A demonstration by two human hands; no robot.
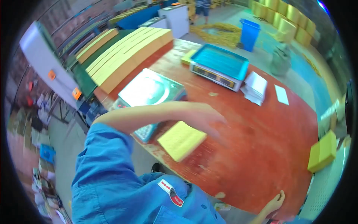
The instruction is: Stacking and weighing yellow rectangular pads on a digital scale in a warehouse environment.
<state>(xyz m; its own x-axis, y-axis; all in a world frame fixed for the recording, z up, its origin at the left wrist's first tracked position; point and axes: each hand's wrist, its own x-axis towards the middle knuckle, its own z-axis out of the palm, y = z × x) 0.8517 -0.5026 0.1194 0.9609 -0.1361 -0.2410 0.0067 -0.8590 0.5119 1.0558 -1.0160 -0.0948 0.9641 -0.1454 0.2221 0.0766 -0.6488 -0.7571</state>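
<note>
My left hand (204, 116) reaches across above the red table, its fingers stretched out and blurred by motion, with nothing seen in it. Just below it a flat yellow block (182, 140), like a bundle of paper, lies near the table's front edge. Behind my left forearm stands a scale with a shiny metal plate (151, 87); the forearm covers part of it, and its keypad shows below the arm. My right hand (275, 202) is low at the right, by the table's near edge, fingers loosely apart and nothing visible in it.
A second scale with a teal tray (220, 61) stands at the back, beside white papers (255, 87). Long rows of yellow blocks (130, 56) fill the far left. Another yellow block (322, 151) is beyond the red table's (257, 149) right edge. A blue bin (249, 35) and a person stand farther off.
</note>
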